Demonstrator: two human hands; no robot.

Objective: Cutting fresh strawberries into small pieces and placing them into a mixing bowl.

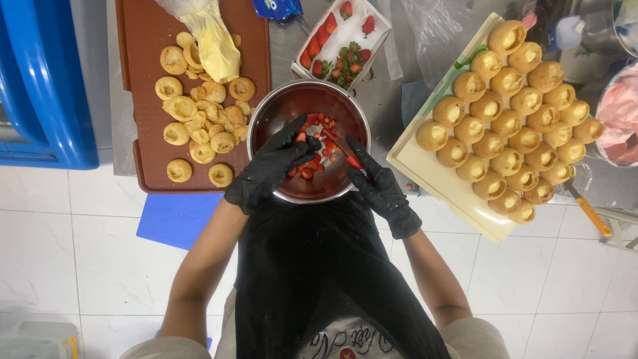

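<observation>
Nearest the viewer, a black apron [332, 279] covers the person's front above a white tiled floor [531, 279]. Both hands wear matte black gloves and work inside a round, polished metal bowl [266, 119] at the near edge of the worktop [382, 100]. The bowl holds small, irregular pieces of cut strawberry [318, 159], red and glossy, scattered across its bottom. The left hand [269, 169] reaches over the near left rim with its grip pinched together on a strawberry piece. The right hand [382, 186] has its grip clamped on the red handle of a small knife [344, 149], whose blade points into the bowl toward the left hand.

Left of the bowl lies a flat brown tray [146, 46] carrying loose, round, golden pastry lids [199, 119] and crumbly offcuts. At its far end rests a plastic piping bag [212, 40] filled with pale yellow cream.

Right of the bowl, a cream-coloured rectangular board [425, 176], set at an angle, bears tight rows of hollowed, golden-brown pastry shells [508, 123], each with pale filling in its opening.

Beyond the bowl stands a white rectangular punnet [302, 60] holding whole strawberries [319, 40] and a heap of green-leaved tops [345, 70].
</observation>
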